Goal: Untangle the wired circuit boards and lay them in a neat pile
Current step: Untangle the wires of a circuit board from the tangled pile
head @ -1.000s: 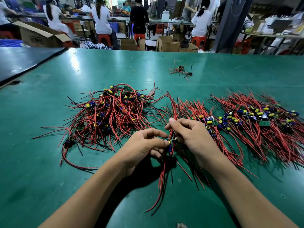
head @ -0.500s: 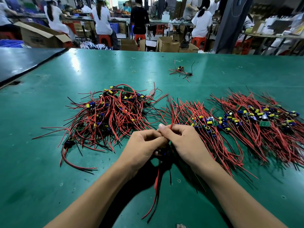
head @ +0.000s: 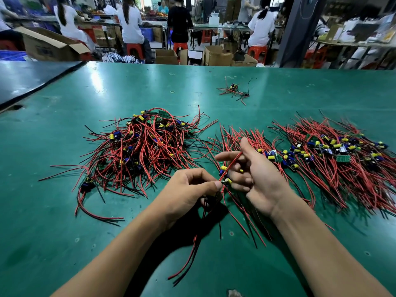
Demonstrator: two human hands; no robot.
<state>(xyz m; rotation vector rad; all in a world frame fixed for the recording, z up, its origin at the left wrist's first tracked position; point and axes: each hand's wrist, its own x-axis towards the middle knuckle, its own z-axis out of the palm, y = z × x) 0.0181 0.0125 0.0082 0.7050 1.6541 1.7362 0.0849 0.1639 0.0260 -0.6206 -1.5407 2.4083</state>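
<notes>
A tangled heap of wired circuit boards (head: 141,151), red and black wires with yellow and blue capacitors, lies left of centre on the green table (head: 53,211). To the right, sorted boards lie in a long combed row (head: 334,159). My left hand (head: 190,194) pinches one small board (head: 226,181) between thumb and fingers; its wires hang down toward me. My right hand (head: 255,174) holds that board's red wire (head: 232,165) between thumb and curled fingers, palm turned up, just right of the left hand.
A small loose bunch of wired boards (head: 234,91) lies far back on the table. A dark table (head: 25,78) adjoins at the left. Cardboard boxes (head: 216,55), red stools and seated people fill the background beyond the far edge.
My hands have drawn apart. The right hand has turned palm up and slid along a red wire, pulling it up and right. The board now shows between my hands.
</notes>
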